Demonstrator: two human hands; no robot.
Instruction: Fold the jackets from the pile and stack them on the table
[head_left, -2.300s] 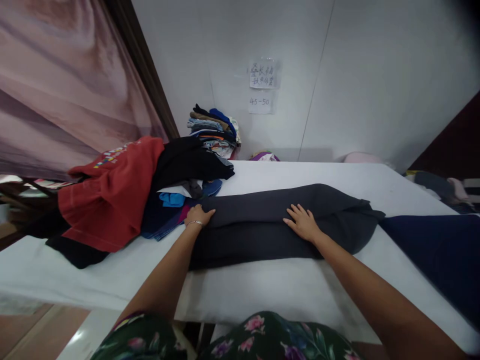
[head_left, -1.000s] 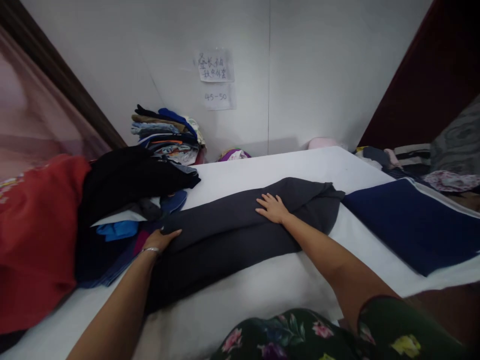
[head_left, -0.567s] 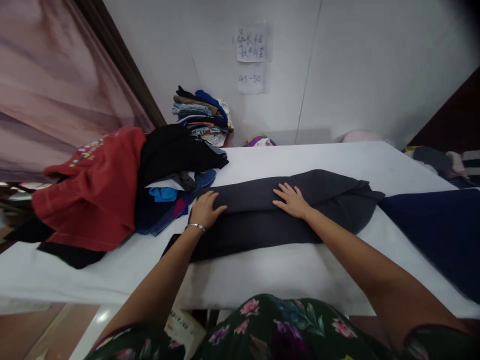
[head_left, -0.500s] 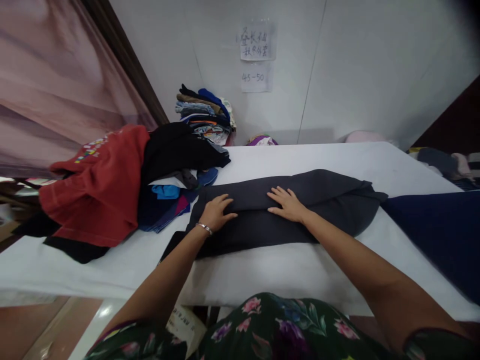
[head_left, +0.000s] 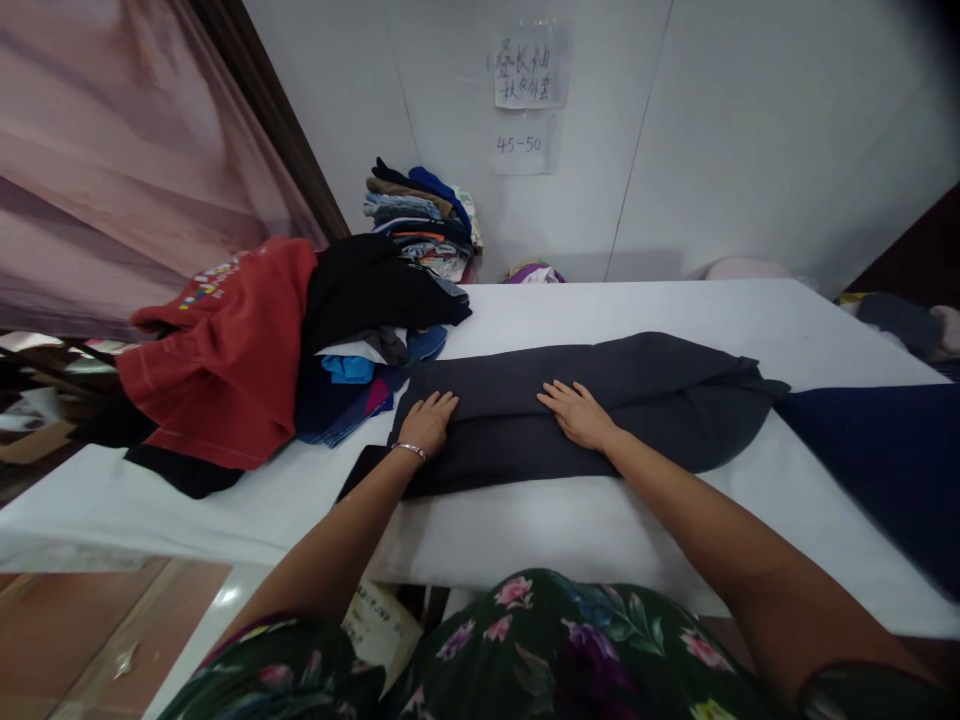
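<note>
The person's left hand [head_left: 427, 424] and right hand [head_left: 576, 414] lie flat, fingers parted, on a long dark-grey cloth garment [head_left: 499, 382] across the white-covered table [head_left: 517, 530], its lengthwise fold apparently made, its right end not yet even.

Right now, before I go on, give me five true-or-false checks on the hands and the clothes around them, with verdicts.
1. The left hand and right hand are both on the dark grey garment. True.
2. The right hand is clenched in a fist. False: it is open, palm down.
3. The red garment is left of the grey one, the navy cloth right of it. True.
4. The red garment covers the left hand. False: they are apart.
5. Two paper signs are on the wall. True.
</note>
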